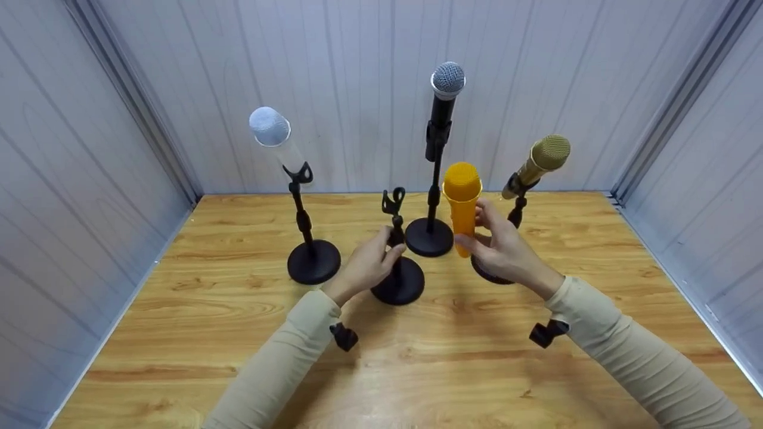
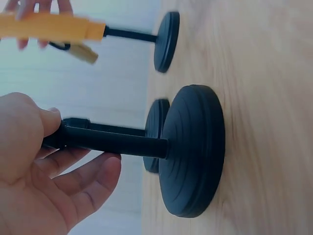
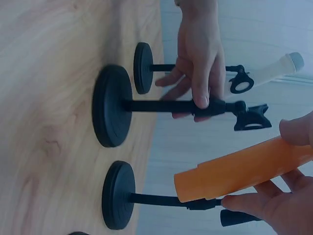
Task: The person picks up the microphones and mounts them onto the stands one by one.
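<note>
My right hand [image 1: 505,247] holds an orange microphone [image 1: 463,187] upright above the table, thumb and fingers around its handle. My left hand [image 1: 371,259] grips the pole of a black microphone stand [image 1: 399,280], whose clip [image 1: 393,201] at the top holds nothing. In the left wrist view the thumb and fingers wrap the pole of that stand [image 2: 193,152], its round base on the table. The right wrist view shows the orange microphone [image 3: 239,169] tilted, its lower end apart from the clip [image 3: 252,119].
Behind stands a black microphone with a silver head [image 1: 448,80] on a taller stand. A white microphone [image 1: 270,126] sits in a stand at left, a gold microphone [image 1: 549,154] in one at right. Pale panel walls [image 1: 357,89] enclose the wooden table [image 1: 417,375].
</note>
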Demonstrator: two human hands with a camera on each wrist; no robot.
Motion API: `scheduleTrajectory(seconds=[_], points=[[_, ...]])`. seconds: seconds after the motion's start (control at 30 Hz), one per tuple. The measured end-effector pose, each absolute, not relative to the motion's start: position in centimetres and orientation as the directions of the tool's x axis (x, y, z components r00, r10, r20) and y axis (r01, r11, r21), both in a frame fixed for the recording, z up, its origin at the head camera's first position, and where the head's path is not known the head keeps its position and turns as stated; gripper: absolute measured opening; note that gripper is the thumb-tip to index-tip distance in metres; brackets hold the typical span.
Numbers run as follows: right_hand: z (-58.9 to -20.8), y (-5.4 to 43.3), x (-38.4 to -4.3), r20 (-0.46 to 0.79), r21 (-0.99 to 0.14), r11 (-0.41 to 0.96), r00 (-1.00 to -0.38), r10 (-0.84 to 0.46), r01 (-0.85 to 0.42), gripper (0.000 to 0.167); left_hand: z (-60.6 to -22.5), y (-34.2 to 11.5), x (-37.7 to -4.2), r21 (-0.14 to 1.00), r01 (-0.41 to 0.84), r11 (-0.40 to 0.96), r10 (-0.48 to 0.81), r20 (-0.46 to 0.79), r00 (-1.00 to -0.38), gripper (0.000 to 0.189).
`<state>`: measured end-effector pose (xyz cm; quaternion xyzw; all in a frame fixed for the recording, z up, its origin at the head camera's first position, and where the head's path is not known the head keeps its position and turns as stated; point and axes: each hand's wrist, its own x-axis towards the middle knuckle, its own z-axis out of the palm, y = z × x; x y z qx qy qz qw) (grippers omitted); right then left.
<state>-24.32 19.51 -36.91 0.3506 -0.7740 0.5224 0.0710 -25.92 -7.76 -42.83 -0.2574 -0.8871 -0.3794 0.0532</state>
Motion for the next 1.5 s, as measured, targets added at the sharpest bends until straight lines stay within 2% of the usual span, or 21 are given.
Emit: scheduleTrajectory(seconds=[0.27,0.53,0.8,1.33,1.5], points=[[-36.5,19.9,-25.0,0.525,-0.741,0.199,-0.739,-0.422,-0.641,0.049,-42.8,-6.2,-24.0,0.634,0.519,0.573,0.454,0.282,-0.845,0.031],[-36.7,20.2,-25.4,0.528,-0.733,0.209,-0.736,-0.424,-0.647,0.052,-43.0,-5.2,-23.2,0.59,0.588,0.553,0.477,0.354,-0.804,0.024],[-36.6,20.0,-25.5,0.538,-0.731,0.198,-0.73,-0.421,-0.653,0.061,-42.8,-5.2,-23.5,0.592,0.601,0.537,0.52,0.329,-0.788,0.024],[-36.7,20.1,-25.7,0.517,-0.754,0.197,-0.751,-0.411,-0.627,0.061,-42.7,-5.7,-24.8,0.645,0.597,0.476,0.599,0.259,-0.758,0.027],[-36.5,20.1,-26.0,0.514,-0.753,0.207,-0.756,-0.406,-0.624,0.06,-42.9,-6.0,-25.1,0.67,0.574,0.471,0.601,0.233,-0.764,0.029]])
